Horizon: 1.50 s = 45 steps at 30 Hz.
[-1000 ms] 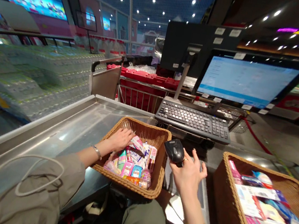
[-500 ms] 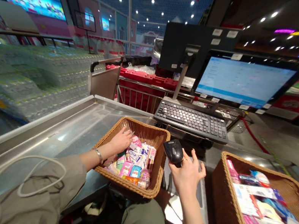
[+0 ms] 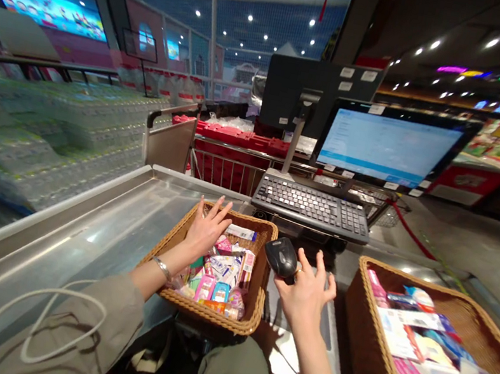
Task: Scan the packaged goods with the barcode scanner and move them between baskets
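Note:
My left hand (image 3: 207, 229) hovers over the back left of a brown wicker basket (image 3: 264, 280), its fingers spread and holding nothing. Just right of its fingertips, a slim white box with a blue end (image 3: 242, 233) lies along the basket's back wall. Small packets, printed boxes (image 3: 223, 267), and pink and blue packages (image 3: 205, 289) fill the basket floor. In my right hand (image 3: 305, 297) is a black handheld barcode scanner (image 3: 281, 257), its head beside the basket's right rim. The grip is mostly hidden, and some of my fingers stick out.
A second wicker basket (image 3: 354, 308) with mixed packages stands at the right. Behind the counter edge are a black keyboard (image 3: 312, 206) and a lit monitor (image 3: 378, 146). A metal counter (image 3: 114, 215) extends left; a pale cable loop (image 3: 70, 297) crosses the lower left.
My left hand has lifted slightly and its fingers have spread. The white box with the blue end now shows at the basket's back. My right hand still holds the scanner. The view has shifted slightly.

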Each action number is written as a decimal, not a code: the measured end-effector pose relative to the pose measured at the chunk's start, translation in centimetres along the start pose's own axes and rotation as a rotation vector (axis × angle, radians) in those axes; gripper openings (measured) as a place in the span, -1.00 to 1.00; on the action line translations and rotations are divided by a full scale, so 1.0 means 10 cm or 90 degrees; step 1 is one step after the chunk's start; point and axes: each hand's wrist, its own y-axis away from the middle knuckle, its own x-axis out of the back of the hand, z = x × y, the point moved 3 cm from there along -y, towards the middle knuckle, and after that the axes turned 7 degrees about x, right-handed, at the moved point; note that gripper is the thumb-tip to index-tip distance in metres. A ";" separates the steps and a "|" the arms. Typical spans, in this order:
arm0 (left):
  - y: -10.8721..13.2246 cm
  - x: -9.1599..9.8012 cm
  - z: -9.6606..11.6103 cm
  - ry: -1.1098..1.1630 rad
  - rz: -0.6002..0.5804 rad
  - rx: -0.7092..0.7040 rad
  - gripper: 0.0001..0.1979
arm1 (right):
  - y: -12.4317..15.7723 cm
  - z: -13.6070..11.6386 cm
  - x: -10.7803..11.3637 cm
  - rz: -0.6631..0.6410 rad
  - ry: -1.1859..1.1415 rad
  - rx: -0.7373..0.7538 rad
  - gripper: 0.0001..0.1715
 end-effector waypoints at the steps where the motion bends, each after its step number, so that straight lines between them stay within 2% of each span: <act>1: -0.02 0.02 0.02 0.007 0.016 0.012 -0.70 | 0.00 0.00 0.01 0.000 0.003 0.002 -0.76; 8: -0.09 0.07 0.20 0.041 0.083 0.069 -0.69 | 0.01 -0.02 0.09 0.016 0.015 0.001 -0.80; 16: -0.20 0.06 0.45 0.069 0.125 0.071 -0.65 | 0.03 0.00 0.17 0.045 0.050 0.001 -0.83; 23: -0.28 0.07 0.59 0.075 0.104 0.077 -0.64 | 0.05 0.09 0.20 0.059 0.056 -0.011 -0.80; 45: -0.44 0.18 0.99 0.110 0.146 0.047 -0.64 | 0.13 0.31 0.42 0.074 0.006 -0.042 -0.88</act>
